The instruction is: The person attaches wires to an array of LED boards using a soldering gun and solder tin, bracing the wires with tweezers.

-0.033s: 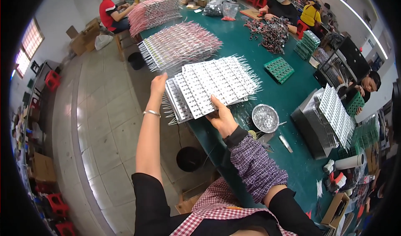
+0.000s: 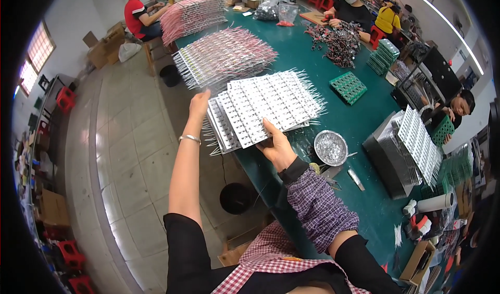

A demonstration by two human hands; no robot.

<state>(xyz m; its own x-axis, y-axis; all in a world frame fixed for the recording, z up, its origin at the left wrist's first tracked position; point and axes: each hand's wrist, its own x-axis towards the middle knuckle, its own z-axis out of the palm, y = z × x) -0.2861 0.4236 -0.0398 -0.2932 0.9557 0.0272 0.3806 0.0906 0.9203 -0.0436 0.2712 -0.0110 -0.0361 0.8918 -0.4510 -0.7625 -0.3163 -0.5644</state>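
White panels [image 2: 276, 106] with rows of small parts and thin white wires along their edges lie in a slightly fanned stack in front of me. My right hand [image 2: 277, 147] grips the near edge of the top panel, thumb on its face and fingers underneath. At the stack's left side, my left hand [image 2: 198, 105] is closed at the far left corner; its fingertips are partly hidden, so what it pinches is unclear. Just beyond lies a larger pile of wired panels [image 2: 224, 57] with pinkish wires. A metal bowl [image 2: 330, 148] of small shiny pieces stands right of my right hand.
The green table [image 2: 312, 211] also carries a green board stack [image 2: 348, 87], a knife-like tool [image 2: 356, 179] and a dark rack of panels [image 2: 388, 156]. Dark bins [image 2: 235, 198] stand on the floor beside the table. Several other people sit around it.
My left hand has shifted very slightly to the right. Otherwise the hands and panels look the same.
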